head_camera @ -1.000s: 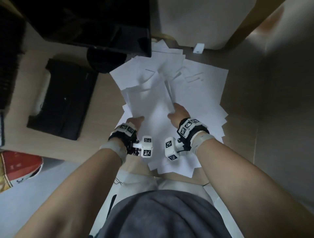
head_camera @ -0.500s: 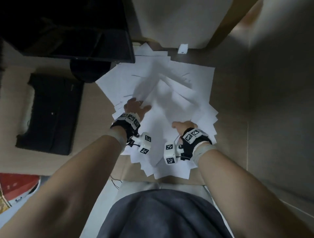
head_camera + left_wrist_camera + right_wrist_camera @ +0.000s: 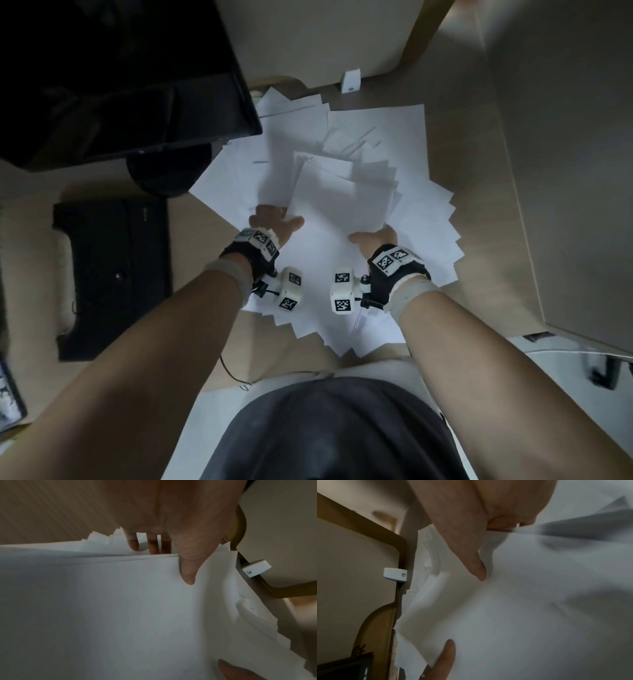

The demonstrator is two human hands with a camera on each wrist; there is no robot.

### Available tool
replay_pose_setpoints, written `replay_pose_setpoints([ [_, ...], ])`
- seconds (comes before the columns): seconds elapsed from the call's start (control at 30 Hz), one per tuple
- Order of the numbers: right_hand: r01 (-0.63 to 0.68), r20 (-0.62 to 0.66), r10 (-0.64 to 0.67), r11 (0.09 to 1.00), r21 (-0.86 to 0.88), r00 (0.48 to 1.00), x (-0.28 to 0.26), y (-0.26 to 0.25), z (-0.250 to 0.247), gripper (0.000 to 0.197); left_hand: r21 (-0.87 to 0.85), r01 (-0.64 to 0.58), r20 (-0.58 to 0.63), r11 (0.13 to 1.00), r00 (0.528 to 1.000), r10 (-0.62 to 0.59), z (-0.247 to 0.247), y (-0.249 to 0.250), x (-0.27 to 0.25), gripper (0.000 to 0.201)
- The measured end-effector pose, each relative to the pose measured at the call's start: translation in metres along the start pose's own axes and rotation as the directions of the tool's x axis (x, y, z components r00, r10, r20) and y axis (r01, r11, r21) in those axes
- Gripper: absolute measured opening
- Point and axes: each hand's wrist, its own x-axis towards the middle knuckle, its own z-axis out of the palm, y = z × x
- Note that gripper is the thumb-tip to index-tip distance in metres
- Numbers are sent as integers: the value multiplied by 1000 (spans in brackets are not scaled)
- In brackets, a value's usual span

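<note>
A heap of loose white paper sheets [image 3: 430, 236] lies fanned out on the wooden desk [image 3: 479, 147]. Over its middle I hold a roughly squared paper stack [image 3: 339, 198] between both hands. My left hand [image 3: 277, 219] grips the stack's left edge; in the left wrist view its thumb [image 3: 187, 572] lies on top and its fingers [image 3: 153, 546] curl underneath. My right hand [image 3: 371, 236] grips the near right edge, thumb [image 3: 476, 565] on top of the stack [image 3: 530, 601], fingers hidden under the paper.
A black monitor [image 3: 120, 85] on a round foot [image 3: 168, 168] stands at the back left. A flat black case [image 3: 113, 274] lies left of the sheets. A small white block [image 3: 351, 80] sits at the back. A pale panel [image 3: 565, 171] borders the right.
Half a second ago both hands lay apart on the spread sheets. Now they have closed in on the two sides of a gathered stack and hold it over the heap.
</note>
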Motion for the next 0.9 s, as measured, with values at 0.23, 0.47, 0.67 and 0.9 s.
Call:
replay_pose_setpoints([
  [0.23, 368, -48, -397, 884, -288, 917, -26, -9, 23, 38, -336, 35, 2, 941, 999, -36, 5, -43, 10, 80],
  [0.47, 448, 113, -434, 851, -273, 894, -35, -16, 28, 39, -662, 67, -4, 746, 996, -93, 5, -64, -33, 59],
  [0.67, 540, 362, -413, 737, -406, 836, -41, -13, 53, 52, -771, 176, -87, 612, 923, -376, 27, -89, -57, 75],
  [0.9, 448, 419, -242, 733, -512, 875, -42, 12, 61, 51, -832, 292, 32, 471, 874, -486, 60, -109, -90, 55],
])
